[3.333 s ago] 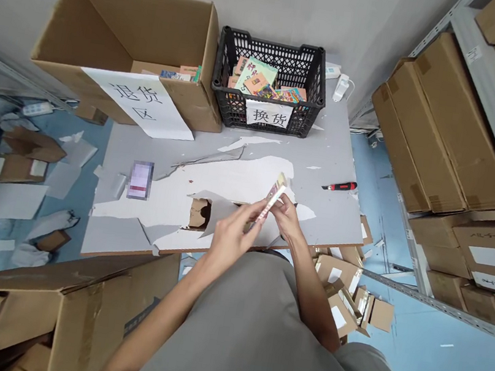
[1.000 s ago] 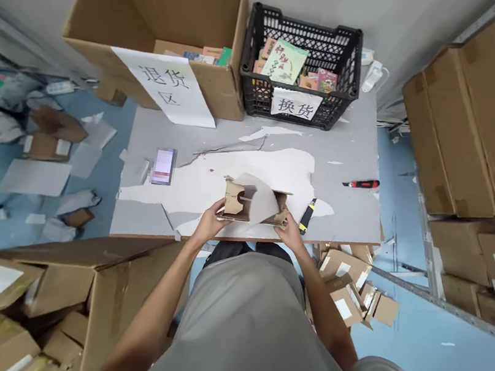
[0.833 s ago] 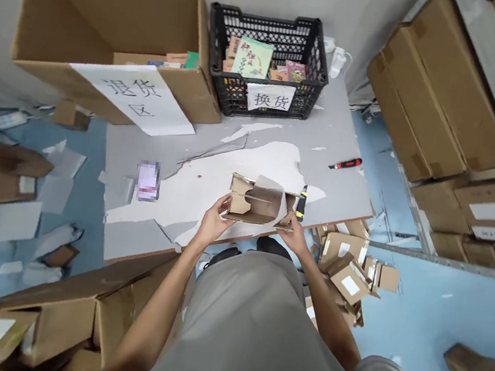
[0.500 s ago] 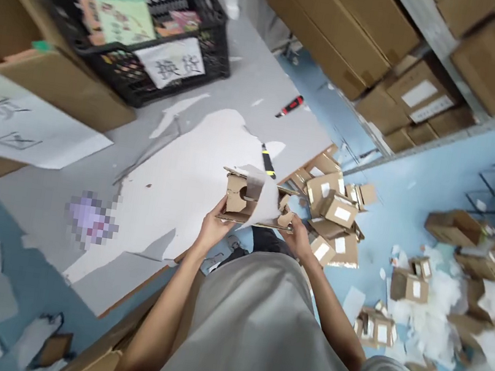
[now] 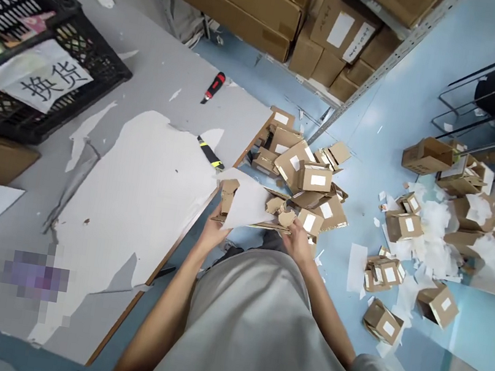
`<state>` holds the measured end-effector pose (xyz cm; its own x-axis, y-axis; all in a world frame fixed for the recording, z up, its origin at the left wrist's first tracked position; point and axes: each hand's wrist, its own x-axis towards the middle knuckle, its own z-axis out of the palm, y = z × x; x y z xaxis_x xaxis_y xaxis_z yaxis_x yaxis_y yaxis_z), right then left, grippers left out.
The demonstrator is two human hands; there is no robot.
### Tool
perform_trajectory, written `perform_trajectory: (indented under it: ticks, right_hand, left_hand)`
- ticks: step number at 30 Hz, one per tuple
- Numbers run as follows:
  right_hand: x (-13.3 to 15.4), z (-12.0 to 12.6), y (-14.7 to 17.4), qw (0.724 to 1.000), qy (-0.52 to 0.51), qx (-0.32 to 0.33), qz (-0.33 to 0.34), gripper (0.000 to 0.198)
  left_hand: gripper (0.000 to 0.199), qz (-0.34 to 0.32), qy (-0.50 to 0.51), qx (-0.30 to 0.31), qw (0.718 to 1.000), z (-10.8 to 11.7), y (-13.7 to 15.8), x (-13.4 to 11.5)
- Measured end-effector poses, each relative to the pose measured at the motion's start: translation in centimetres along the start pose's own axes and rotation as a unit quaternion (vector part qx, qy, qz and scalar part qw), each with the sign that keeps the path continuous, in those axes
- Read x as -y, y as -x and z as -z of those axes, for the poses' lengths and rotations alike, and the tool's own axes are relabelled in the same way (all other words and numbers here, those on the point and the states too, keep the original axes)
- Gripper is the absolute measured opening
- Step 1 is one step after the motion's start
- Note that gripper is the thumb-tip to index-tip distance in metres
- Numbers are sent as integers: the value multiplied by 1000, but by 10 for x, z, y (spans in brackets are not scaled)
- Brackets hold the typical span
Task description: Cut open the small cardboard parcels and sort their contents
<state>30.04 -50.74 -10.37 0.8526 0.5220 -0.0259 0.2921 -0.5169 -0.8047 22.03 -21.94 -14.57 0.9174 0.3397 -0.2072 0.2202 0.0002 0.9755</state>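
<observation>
The person's 2 hands hold 1 small cardboard box [image 5: 229, 193] between them, in front of the grey shirt [image 5: 255, 323] and just past the edge of the bench [image 5: 137, 79]. The left hand [image 5: 216, 230] has its fingers bent around the near left corner, pinching the cardboard wall there; they are open only as far as that corner, and the tips that go behind or under it are hidden. The right hand [image 5: 298, 241] closes on the near right corner in the same way, its thumb side by the torn flaps [image 5: 286, 218]; how the remaining fingers sit under the box cannot be told. The box is open at the top, and 1 thin white sheet [image 5: 247, 203] lies across the opening, covering most of the inside and reaching out over the far rim.

On the bench, near its edge, lies 1 black-and-yellow cutter [image 5: 210, 154], and farther off 1 red-and-black cutter [image 5: 215, 86], both apart from the hands. Beyond the box, a pile of cartons [image 5: 314, 177] covers part of the blue floor [image 5: 360, 205].
</observation>
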Motion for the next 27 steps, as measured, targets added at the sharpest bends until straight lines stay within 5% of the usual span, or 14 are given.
perform_trajectory:
  ticks: [8,12,16,20,27]
  right_hand:
    - [-71,81,-31,993,-95,-43,-51,52]
    - [-109,126,-40,977,-187,-38,-99,46]
    - [-134,159,-50,959,-250,-33,-129,61]
    - [-141,175,-66,956,-270,-23,-114,72]
    - [-132,171,-95,945,-316,-22,-84,59]
  left_hand:
    - [87,14,-42,13,999,-84,-66,-31]
    - [96,59,4,28,998,-133,-97,-43]
    - [91,73,44,31,996,-171,-114,-57]
    - [90,95,13,67,993,-180,-117,-76]
    - [90,157,22,49,986,-154,-112,-89]
